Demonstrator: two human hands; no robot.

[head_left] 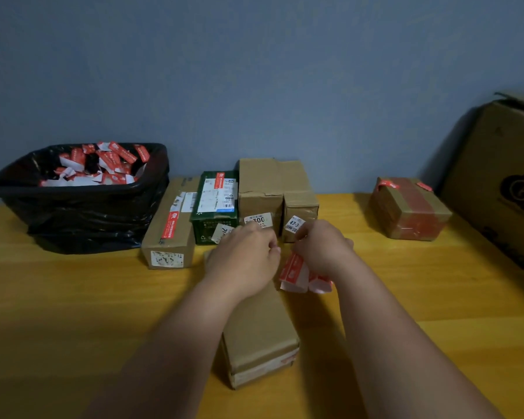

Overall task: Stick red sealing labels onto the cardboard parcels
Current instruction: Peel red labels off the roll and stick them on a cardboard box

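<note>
Red labels: a bunch gripped in the right hand, just right of the near parcel lying mid-table. Left hand: above that parcel's far end, fingers curled, pinching at something unclear. Bin of label scraps: far left.

Plain blue-grey wall behind a yellow wood-grain table that meets it along the back edge, light dim and even, soft shadows on the tabletop, no windows or floor in view.
</note>
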